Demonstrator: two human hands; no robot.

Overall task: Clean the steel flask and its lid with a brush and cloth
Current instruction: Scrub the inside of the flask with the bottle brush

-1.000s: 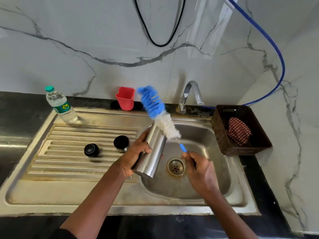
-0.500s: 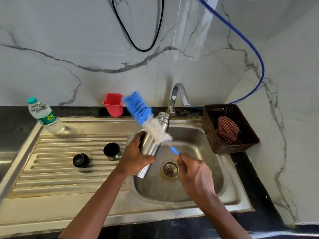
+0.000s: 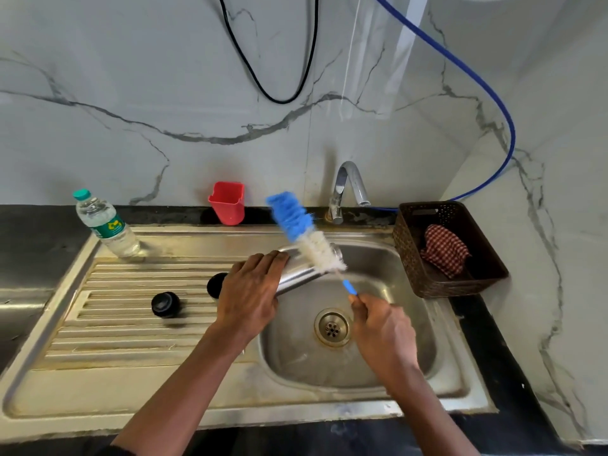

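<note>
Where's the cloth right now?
Head view, right side: the checked cloth lies inside the brown basket, just right of the sink basin.

You face a wall (image 3: 131, 77) of white marble-look tile with grey veins. It meets a matching side wall (image 3: 566, 179) in a corner on your right. A black cable (image 3: 283, 102) hangs in a loop down the back wall, and a blue hose (image 3: 511, 133) curves across the corner down to the counter behind the tap (image 3: 348, 185). The counter (image 3: 33, 245) is black stone and runs along the foot of both walls. Set into it is a steel sink (image 3: 230, 409), its ribbed draining board (image 3: 131, 327) on the left and the basin (image 3: 414, 327) with a round drain (image 3: 332, 327) on the right. The curved chrome tap stands at the basin's back edge. The light is soft and even, and the steel looks dull and stained.
</note>
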